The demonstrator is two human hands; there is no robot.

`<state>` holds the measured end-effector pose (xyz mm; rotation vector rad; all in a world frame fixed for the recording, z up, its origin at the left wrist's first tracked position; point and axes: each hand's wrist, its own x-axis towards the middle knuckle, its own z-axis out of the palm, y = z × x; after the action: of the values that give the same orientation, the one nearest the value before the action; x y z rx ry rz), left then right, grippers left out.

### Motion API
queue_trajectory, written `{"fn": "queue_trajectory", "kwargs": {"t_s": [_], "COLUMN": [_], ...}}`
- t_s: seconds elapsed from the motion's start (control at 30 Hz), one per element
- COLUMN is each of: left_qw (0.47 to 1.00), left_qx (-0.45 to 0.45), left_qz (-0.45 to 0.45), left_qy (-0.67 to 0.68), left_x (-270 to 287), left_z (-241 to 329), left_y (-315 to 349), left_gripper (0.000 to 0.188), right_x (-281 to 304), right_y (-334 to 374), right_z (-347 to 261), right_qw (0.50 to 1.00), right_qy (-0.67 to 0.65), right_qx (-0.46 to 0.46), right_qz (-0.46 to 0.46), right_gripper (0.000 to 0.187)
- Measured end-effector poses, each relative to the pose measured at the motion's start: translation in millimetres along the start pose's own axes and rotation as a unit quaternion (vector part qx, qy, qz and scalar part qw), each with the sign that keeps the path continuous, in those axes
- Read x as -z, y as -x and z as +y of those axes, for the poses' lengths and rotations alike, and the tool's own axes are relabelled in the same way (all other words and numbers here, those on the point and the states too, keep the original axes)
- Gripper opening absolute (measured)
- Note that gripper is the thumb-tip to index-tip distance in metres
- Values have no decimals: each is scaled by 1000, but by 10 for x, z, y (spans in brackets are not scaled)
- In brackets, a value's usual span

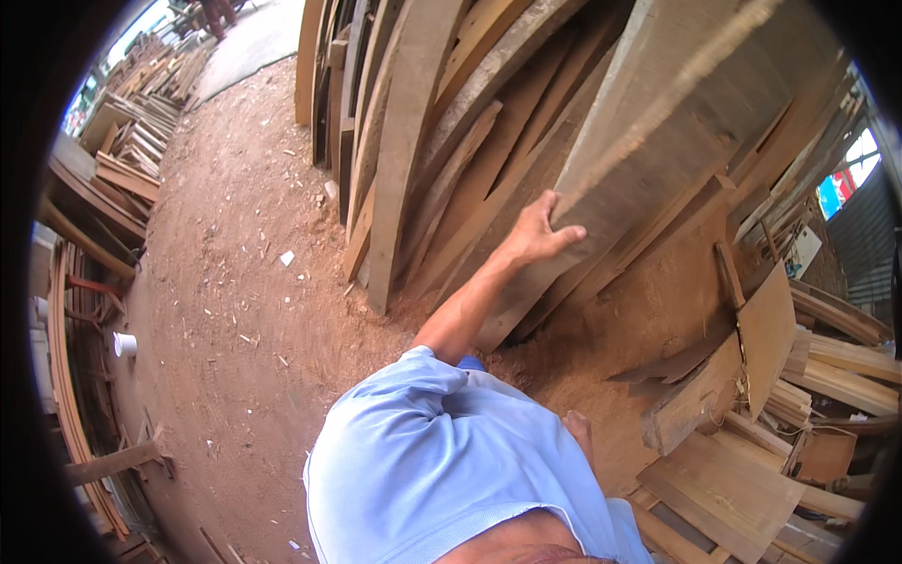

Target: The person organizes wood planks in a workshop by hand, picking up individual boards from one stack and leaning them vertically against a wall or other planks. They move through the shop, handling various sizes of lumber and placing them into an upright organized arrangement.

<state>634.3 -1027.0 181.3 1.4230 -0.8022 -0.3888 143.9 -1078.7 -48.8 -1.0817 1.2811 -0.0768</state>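
Note:
My left arm reaches forward from its light blue sleeve, and my left hand (545, 233) is closed on the edge of a wide wooden board (691, 150). The thumb lies across the board's near face; the fingers are partly hidden at its edge. This board leans at a slant among other upright planks (404, 160), its lower end close to the ground by my feet. Only a small part of my right hand (579, 430) shows, low beside my shirt, with its fingers hidden. Nothing can be made out in it.
Sawdust and chips cover the brown dirt floor (235, 310). Stacked timber (132, 141) lines the left side, with a white cup (124, 344) near it. At right lie loose boards (723, 479) and a thin tilted panel (766, 338).

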Motion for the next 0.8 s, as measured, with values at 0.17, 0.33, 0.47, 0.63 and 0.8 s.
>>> {"fn": "queue_trajectory", "kwargs": {"t_s": [0.17,0.33,0.47,0.63,0.8], "left_qw": [998,997,997,999,997], "left_qx": [-52,-14,-46,6,-65], "left_qz": [-25,-74,-52,-47,10], "left_qy": [-11,-22,-42,-17,-43], "left_x": [-202,-145,-156,58,167], "left_z": [67,147,129,53,-242], "left_y": [194,178,77,-88,-391], "left_gripper": [63,67,61,63,70], "right_x": [-240,-338,-126,-324,-407], "right_y": [-252,-237,-292,-105,20], "right_z": [-433,-324,297,334,207], "right_qw": [990,994,995,994,995], "right_qy": [113,86,68,64,62], "right_qx": [-46,-22,-34,-63,-60], "right_qz": [74,64,62,58,57], "right_gripper": [20,17,19,20,21]}}
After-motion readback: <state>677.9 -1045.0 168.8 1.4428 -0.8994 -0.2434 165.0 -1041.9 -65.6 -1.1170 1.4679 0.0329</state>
